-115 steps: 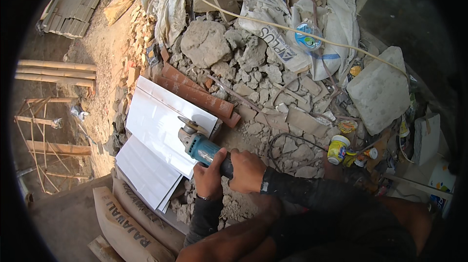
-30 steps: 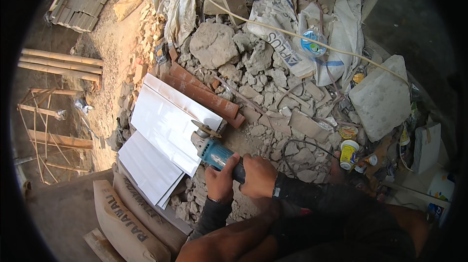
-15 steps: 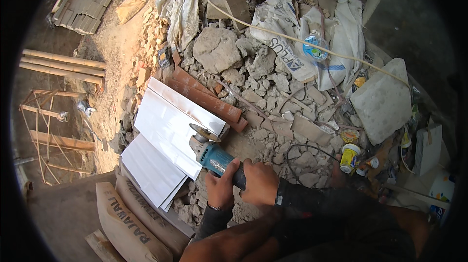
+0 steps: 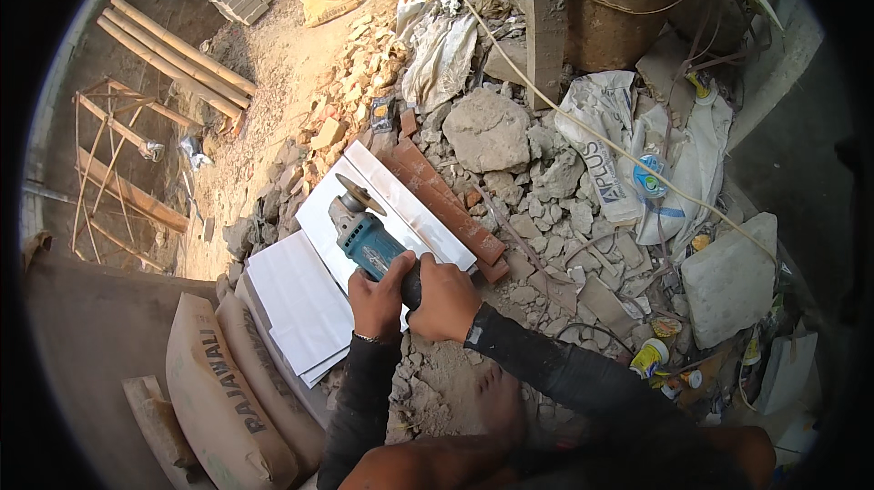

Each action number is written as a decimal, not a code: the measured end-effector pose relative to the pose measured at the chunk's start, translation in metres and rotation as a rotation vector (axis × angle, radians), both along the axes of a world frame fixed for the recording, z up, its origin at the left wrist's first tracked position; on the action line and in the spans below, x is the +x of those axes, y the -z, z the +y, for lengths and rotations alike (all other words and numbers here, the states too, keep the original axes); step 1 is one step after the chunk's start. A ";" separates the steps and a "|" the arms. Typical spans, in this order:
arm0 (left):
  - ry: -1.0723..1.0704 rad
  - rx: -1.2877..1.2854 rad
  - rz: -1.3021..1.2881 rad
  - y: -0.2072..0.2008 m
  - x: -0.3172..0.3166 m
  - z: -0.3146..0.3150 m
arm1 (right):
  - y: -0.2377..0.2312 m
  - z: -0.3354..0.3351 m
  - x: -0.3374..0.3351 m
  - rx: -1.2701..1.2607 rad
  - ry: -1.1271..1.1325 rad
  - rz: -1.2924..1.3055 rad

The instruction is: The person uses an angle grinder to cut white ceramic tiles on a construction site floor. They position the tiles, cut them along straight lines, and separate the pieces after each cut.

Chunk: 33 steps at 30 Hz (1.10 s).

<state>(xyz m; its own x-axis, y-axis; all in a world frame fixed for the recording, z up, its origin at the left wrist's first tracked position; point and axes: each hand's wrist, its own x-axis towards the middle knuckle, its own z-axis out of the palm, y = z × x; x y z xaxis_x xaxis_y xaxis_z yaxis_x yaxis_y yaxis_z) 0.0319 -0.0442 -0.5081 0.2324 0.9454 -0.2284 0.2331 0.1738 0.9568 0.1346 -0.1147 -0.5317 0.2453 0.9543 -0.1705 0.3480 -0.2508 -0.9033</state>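
Observation:
A teal angle grinder (image 4: 371, 249) is held in both my hands over white sheet-like tiles (image 4: 410, 217). Its round cutting disc (image 4: 361, 193) stands on edge near the far part of the top tile; whether it touches the surface I cannot tell. My left hand (image 4: 378, 301) is closed round the grinder's body from the left. Behind it, my right hand (image 4: 444, 299) grips the dark rear handle. More white tiles (image 4: 300, 299) lie fanned to the left, and reddish-brown strips (image 4: 446, 199) lie along the right side of the top tile.
Broken concrete (image 4: 487, 130) and rubble spread to the right, with a concrete slab (image 4: 728, 280) and white sacks (image 4: 601, 144). Full paper bags (image 4: 228, 399) stand at the lower left. A pale cord (image 4: 583, 121) crosses the rubble. My bare foot (image 4: 499, 399) rests below my hands.
The grinder and both hands have moved up and left, bringing the disc farther along the top tile. My head view has shifted, so the surroundings sit farther right and lower.

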 end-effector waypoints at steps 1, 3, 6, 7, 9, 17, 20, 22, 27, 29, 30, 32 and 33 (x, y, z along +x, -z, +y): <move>-0.008 0.015 -0.011 -0.001 -0.001 0.014 | -0.002 0.016 -0.002 0.020 0.009 -0.015; -0.042 0.029 -0.028 -0.002 -0.003 0.045 | -0.004 0.047 -0.004 0.008 0.003 -0.027; -0.020 -0.014 -0.115 -0.002 -0.006 0.090 | -0.006 0.094 -0.007 0.017 0.020 -0.076; -0.038 -0.032 -0.113 0.000 -0.006 0.104 | -0.005 0.108 -0.006 -0.008 0.002 -0.076; -0.037 -0.033 -0.091 0.004 -0.008 0.130 | -0.001 0.133 -0.008 -0.025 0.012 -0.091; -0.058 -0.032 0.074 0.033 -0.019 0.199 | 0.033 0.201 -0.022 -0.073 0.047 -0.088; -0.037 -0.037 -0.001 0.045 -0.022 0.214 | 0.039 0.214 -0.025 -0.093 0.061 -0.096; -0.027 -0.040 0.059 0.050 -0.023 0.225 | 0.039 0.220 -0.024 -0.095 0.071 -0.102; -0.019 -0.083 0.069 0.060 -0.025 0.240 | 0.038 0.231 -0.022 -0.128 0.050 -0.105; -0.010 -0.104 0.068 0.061 -0.026 0.242 | 0.038 0.234 -0.022 -0.133 0.057 -0.107; -0.015 -0.105 0.072 0.063 -0.026 0.243 | 0.039 0.234 -0.023 -0.137 0.054 -0.117; -0.022 -0.104 0.066 0.064 -0.026 0.245 | 0.040 0.236 -0.023 -0.142 0.068 -0.131; -0.028 -0.114 0.079 0.065 -0.026 0.245 | 0.040 0.236 -0.023 -0.146 0.058 -0.136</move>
